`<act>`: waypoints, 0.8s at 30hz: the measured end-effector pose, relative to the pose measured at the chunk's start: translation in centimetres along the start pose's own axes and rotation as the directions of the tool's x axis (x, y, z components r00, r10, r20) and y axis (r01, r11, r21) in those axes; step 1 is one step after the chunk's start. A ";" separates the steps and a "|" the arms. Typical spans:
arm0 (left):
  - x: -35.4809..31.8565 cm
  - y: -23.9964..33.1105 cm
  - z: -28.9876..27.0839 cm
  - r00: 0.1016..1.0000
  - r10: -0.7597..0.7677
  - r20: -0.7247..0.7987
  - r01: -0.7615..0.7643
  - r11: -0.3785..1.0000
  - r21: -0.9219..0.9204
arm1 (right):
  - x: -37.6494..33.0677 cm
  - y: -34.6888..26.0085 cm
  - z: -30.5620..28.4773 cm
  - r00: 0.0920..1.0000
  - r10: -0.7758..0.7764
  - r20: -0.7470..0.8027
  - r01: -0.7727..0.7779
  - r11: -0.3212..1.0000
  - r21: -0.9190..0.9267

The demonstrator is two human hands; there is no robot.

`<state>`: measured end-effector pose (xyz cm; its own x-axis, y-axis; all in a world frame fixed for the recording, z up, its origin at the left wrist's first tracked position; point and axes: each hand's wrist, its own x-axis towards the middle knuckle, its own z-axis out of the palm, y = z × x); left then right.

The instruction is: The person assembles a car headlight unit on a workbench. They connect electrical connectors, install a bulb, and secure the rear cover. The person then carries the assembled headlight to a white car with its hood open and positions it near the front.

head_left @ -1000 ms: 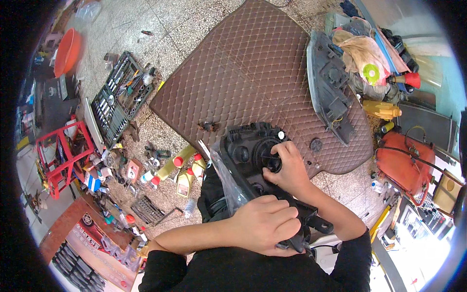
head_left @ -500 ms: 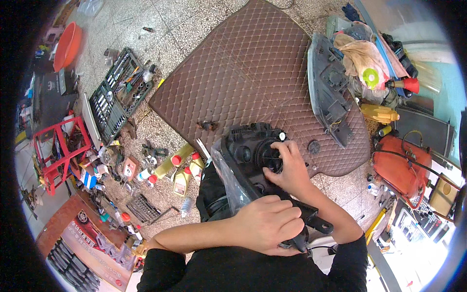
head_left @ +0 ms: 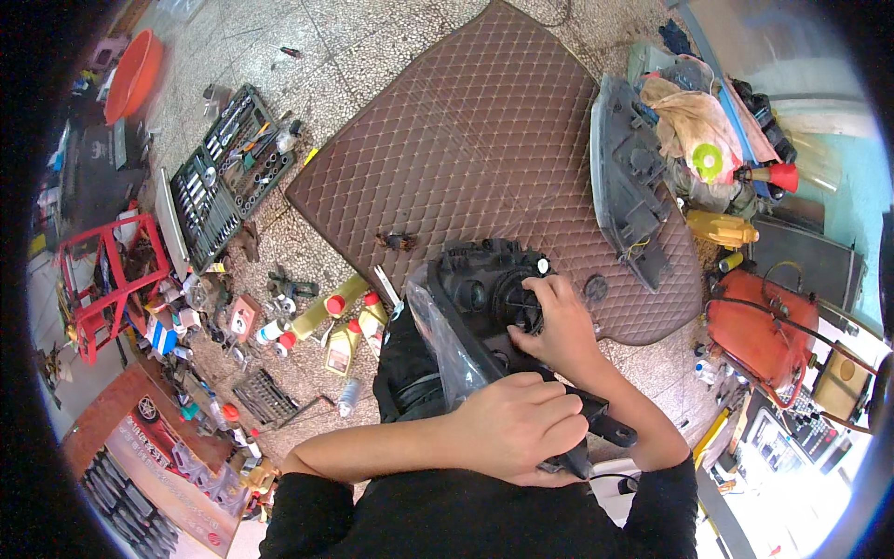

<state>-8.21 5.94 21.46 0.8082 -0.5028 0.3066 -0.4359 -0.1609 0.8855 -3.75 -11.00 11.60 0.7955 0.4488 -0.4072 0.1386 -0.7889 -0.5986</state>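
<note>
- While its rear was turned upward, the black headlamp assembly was held over the near edge of the brown quilted mat, probably so that the back could be reached.
- Its lower end, nearer the body than the mat, was clasped by the left hand with fingers curled over; the unit was presumably steadied by this grip.
- Above the mat's near edge, the round rear fitting was grasped by the right hand, thumb and fingers being spread to suit its circular shape. Whether it was being turned could not be told.
- Along the unit's left edge, clear plastic film was seen, perhaps as a scratch guard.
- On the mat's right part, a second headlamp assembly was laid, apparently cushioned from the hard floor.
- A round dark cap was placed on the mat's near-right part.
- Left of the mat, a socket-and-wrench case was set open, likely for easy access.
</note>
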 end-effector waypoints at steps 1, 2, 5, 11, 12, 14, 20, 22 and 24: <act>0.0 0.0 0.0 1.000 0.000 -0.004 0.000 1.000 -0.007 | 0.0 0.0 0.0 1.000 -0.003 0.003 0.003 1.000 0.003; 0.0 0.0 0.0 1.000 -0.005 0.005 0.005 1.000 -0.015 | 0.0 0.0 0.0 1.000 -0.027 -0.013 0.027 1.000 -0.001; -0.2 -0.1 -0.1 0.999 -0.020 0.043 0.020 1.000 0.001 | 0.1 0.2 0.3 0.995 -0.078 -0.065 0.079 0.997 0.019; -0.4 -0.1 -0.1 1.000 -0.008 0.006 0.008 1.000 -0.004 | 0.3 0.6 0.8 0.989 -0.094 -0.114 0.100 0.993 0.055; -0.5 -0.1 -0.1 1.000 0.002 -0.010 -0.003 1.000 -0.005 | 0.3 0.6 0.8 0.992 -0.074 -0.097 0.080 0.995 0.056; -0.5 -0.1 0.0 1.000 0.010 -0.029 -0.010 1.000 -0.003 | 0.3 0.5 0.8 0.996 -0.037 -0.077 0.042 0.998 0.055; -0.8 0.0 0.0 1.000 0.004 -0.013 -0.004 1.000 -0.014 | 0.2 0.8 -0.3 0.988 -0.073 -0.135 0.081 0.995 0.057; -0.8 0.0 0.0 1.000 0.014 -0.011 -0.014 1.000 -0.016 | -0.2 1.6 -1.3 0.997 0.007 -0.078 0.006 0.986 0.164; -0.8 0.0 0.1 1.000 0.018 -0.006 -0.019 0.999 -0.028 | -0.6 2.7 -2.3 0.996 0.089 -0.014 -0.077 0.927 0.368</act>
<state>-8.92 6.28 21.15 0.8025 -0.5003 0.3251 -0.4398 -0.1279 0.8889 -2.50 -14.34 11.80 0.8129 0.3710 -0.4490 -0.1499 -0.6117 -0.7768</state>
